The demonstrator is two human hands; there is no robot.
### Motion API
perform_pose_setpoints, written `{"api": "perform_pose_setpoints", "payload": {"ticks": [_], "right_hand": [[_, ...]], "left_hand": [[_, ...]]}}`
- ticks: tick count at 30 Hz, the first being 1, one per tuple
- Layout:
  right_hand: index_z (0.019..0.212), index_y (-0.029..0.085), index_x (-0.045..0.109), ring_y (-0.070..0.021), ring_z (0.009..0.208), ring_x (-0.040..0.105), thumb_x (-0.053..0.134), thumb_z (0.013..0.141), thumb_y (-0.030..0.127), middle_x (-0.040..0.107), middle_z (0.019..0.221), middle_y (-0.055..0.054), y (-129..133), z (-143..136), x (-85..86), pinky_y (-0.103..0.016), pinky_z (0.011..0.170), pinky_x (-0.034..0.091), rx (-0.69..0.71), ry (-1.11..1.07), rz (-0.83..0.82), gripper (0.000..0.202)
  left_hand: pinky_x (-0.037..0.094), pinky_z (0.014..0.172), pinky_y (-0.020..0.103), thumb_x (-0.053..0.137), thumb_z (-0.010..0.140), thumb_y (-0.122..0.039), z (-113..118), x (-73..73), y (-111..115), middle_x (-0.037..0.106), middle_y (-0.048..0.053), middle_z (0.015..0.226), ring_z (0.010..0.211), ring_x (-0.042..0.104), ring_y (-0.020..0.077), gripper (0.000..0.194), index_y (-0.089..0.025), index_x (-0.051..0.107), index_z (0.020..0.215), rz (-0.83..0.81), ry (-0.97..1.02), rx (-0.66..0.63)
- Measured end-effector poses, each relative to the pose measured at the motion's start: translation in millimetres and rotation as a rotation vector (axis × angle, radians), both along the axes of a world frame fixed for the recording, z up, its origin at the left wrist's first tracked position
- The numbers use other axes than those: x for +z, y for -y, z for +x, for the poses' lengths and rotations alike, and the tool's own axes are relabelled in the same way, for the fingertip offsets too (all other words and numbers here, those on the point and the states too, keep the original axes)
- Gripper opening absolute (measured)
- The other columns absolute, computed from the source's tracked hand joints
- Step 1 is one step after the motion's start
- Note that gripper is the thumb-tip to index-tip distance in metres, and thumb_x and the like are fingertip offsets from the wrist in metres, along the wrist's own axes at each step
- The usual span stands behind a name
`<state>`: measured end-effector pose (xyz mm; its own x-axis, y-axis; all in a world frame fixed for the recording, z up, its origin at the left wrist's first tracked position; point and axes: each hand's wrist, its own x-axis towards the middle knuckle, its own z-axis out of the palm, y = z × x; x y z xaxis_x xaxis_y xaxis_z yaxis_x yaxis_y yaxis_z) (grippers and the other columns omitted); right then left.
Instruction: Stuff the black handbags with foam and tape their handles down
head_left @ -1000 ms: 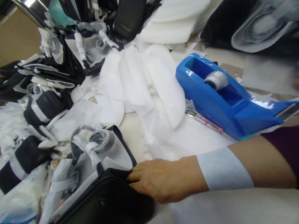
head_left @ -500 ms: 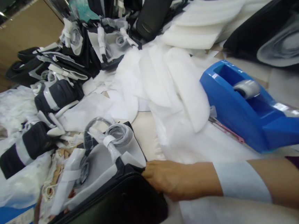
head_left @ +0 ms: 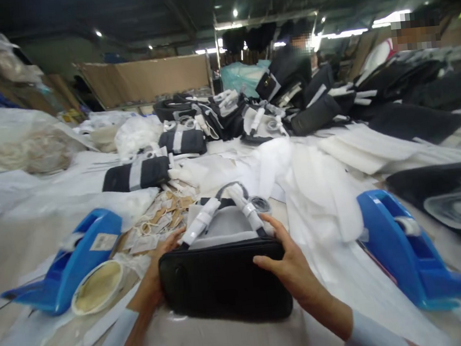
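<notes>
A black handbag (head_left: 224,284) stands on the white-covered table in front of me, its handles (head_left: 202,221) wrapped in white foam and clear film. My left hand (head_left: 163,259) holds the bag's left end, fingers around its back edge. At the right end my right hand (head_left: 284,260) grips it, with the thumb on the front face and the fingers behind the top edge. Grey lining or padding shows between the handles. A pale band is wrapped around each forearm.
Blue tape dispensers stand left (head_left: 72,262) and right (head_left: 406,249). Beside the left one is a round bowl (head_left: 97,287). Tags with strings (head_left: 165,213), wrapped black bags (head_left: 136,175) and white foam sheets (head_left: 320,186) lie beyond. People are at the back right.
The view has lifted and widened. The black bag now sits level and centred, facing me. My left hand has come into view on its left end; my right hand now holds its right end, thumb in front.
</notes>
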<state>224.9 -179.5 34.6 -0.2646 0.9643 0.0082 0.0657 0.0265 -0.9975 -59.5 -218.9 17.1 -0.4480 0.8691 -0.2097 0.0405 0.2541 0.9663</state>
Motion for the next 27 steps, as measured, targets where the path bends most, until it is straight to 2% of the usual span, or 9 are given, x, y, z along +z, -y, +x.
{"api": "perform_pose_setpoints", "payload": {"ticks": [2, 6, 7, 9, 11, 13, 18, 24, 27], "right_hand": [[0.142, 0.031, 0.042, -0.0271, 0.12, 0.052, 0.07, 0.071, 0.023, 0.056, 0.131, -0.003, 2, -1, -6.5, -0.042, 0.105, 0.04, -0.014, 0.002, 0.026, 0.076], [0.142, 0.03, 0.043, -0.0268, 0.109, 0.058, 0.071, 0.072, 0.028, 0.061, 0.123, -0.003, 5, 0, -7.5, -0.041, 0.098, 0.045, -0.015, 0.032, 0.074, 0.076], [0.142, 0.03, 0.044, -0.0268, 0.107, 0.058, 0.071, 0.072, 0.028, 0.062, 0.121, -0.004, 6, 0, -6.8, -0.041, 0.096, 0.046, -0.012, 0.036, 0.082, 0.075], [0.141, 0.029, 0.046, -0.0272, 0.106, 0.059, 0.071, 0.072, 0.03, 0.063, 0.119, -0.004, 7, -2, -6.3, -0.041, 0.095, 0.047, -0.014, 0.043, 0.1, 0.073], [0.141, 0.028, 0.047, -0.0274, 0.106, 0.059, 0.072, 0.072, 0.032, 0.064, 0.118, -0.004, 7, -3, -7.1, -0.041, 0.095, 0.047, -0.02, 0.036, 0.113, 0.074], [0.142, 0.03, 0.045, -0.0266, 0.105, 0.06, 0.074, 0.071, 0.032, 0.064, 0.117, -0.004, 7, -5, -8.7, -0.042, 0.095, 0.047, -0.017, 0.0, 0.099, 0.077], [0.148, 0.034, 0.035, -0.0242, 0.095, 0.064, 0.074, 0.07, 0.028, 0.065, 0.11, -0.002, 5, -5, -10.8, -0.042, 0.09, 0.049, -0.009, -0.06, -0.002, 0.087], [0.139, 0.027, 0.049, -0.0229, 0.09, 0.061, 0.075, 0.066, 0.031, 0.066, 0.103, -0.002, 2, -9, -11.2, -0.037, 0.083, 0.05, -0.096, -0.005, 0.034, 0.077], [0.133, 0.024, 0.056, -0.0211, 0.085, 0.059, 0.074, 0.067, 0.034, 0.066, 0.096, -0.002, -1, -12, -13.7, -0.034, 0.079, 0.049, -0.139, 0.017, 0.052, 0.069]], "left_hand": [[0.051, 0.075, 0.026, 0.077, 0.065, -0.035, 0, -1.8, 9, 0.068, 0.005, 0.113, 0.09, 0.066, 0.0205, 0.071, -0.022, 0.054, 0.131, 0.094, 0.113, -0.026], [0.046, 0.057, 0.023, 0.061, 0.083, -0.055, 3, 0.7, 28, 0.066, -0.001, 0.083, 0.062, 0.059, 0.0143, 0.059, -0.026, 0.048, 0.133, 0.11, 0.329, -0.057], [0.047, 0.059, 0.024, 0.056, 0.085, -0.059, 2, 1.7, 32, 0.066, 0.0, 0.084, 0.065, 0.061, 0.0154, 0.059, -0.026, 0.048, 0.132, 0.139, 0.4, -0.1], [0.051, 0.072, 0.028, 0.058, 0.082, -0.064, -1, 3.4, 39, 0.066, 0.005, 0.1, 0.084, 0.064, 0.0202, 0.063, -0.025, 0.048, 0.13, 0.231, 0.46, -0.223], [0.05, 0.08, 0.029, 0.071, 0.073, -0.062, -4, 4.4, 41, 0.063, 0.007, 0.114, 0.098, 0.062, 0.0241, 0.072, -0.025, 0.047, 0.13, 0.278, 0.403, -0.346], [0.049, 0.082, 0.029, 0.079, 0.066, -0.054, -7, 4.8, 40, 0.061, 0.005, 0.116, 0.101, 0.061, 0.0245, 0.08, -0.028, 0.043, 0.133, 0.25, 0.336, -0.408], [0.047, 0.077, 0.024, 0.08, 0.065, -0.047, -8, 4.2, 34, 0.06, 0.001, 0.105, 0.093, 0.058, 0.0189, 0.069, -0.025, 0.05, 0.123, 0.138, 0.269, -0.356], [0.044, 0.057, 0.021, 0.079, 0.066, -0.047, -4, 2.2, 31, 0.057, -0.006, 0.076, 0.067, 0.055, 0.0141, 0.051, -0.025, 0.048, 0.1, 0.032, 0.31, -0.308], [0.045, 0.057, 0.021, 0.077, 0.066, -0.05, -2, 2.1, 29, 0.057, -0.005, 0.071, 0.065, 0.055, 0.0142, 0.045, -0.022, 0.052, 0.09, 0.038, 0.206, -0.259]]}}
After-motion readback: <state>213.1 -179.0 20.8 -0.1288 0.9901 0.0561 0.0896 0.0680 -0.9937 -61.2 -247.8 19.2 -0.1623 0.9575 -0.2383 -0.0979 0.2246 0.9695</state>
